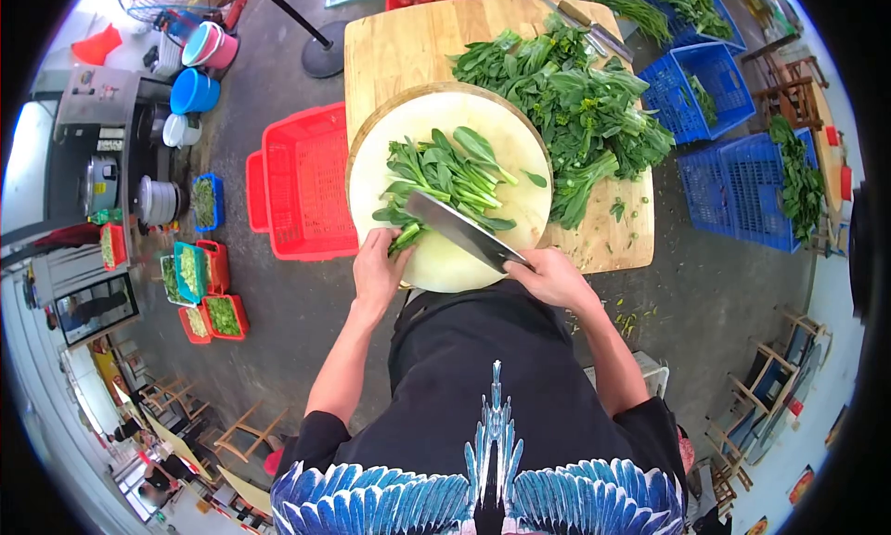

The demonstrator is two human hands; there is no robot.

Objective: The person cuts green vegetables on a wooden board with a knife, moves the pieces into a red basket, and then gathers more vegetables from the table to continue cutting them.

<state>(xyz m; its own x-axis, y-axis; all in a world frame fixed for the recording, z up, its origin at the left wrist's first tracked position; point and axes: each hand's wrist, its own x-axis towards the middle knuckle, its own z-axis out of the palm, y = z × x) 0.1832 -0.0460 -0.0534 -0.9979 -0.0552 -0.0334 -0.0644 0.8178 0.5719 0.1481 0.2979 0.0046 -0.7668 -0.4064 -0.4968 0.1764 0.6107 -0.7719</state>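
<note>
A round cutting board (464, 270) lies on the wooden table, and a heap of leafy greens (445, 178) with pale green stems is spread over it. My right hand (552, 280) grips the handle of a cleaver (459, 227), its broad blade slanting up and left across the front of the heap. At the board's left front edge, my left hand (376, 266) is closed on a small bunch of green stems (406, 236), close to the blade's tip. One loose leaf (534, 178) rests apart on the right of the board.
Uncut leafy greens (594, 99) are piled on the table (399, 38) at the right, with a knife (608, 41) behind them. A red basket (311, 182) stands left of the table. Blue crates (733, 187) are at the right, and a black pole base (322, 57) stands behind left.
</note>
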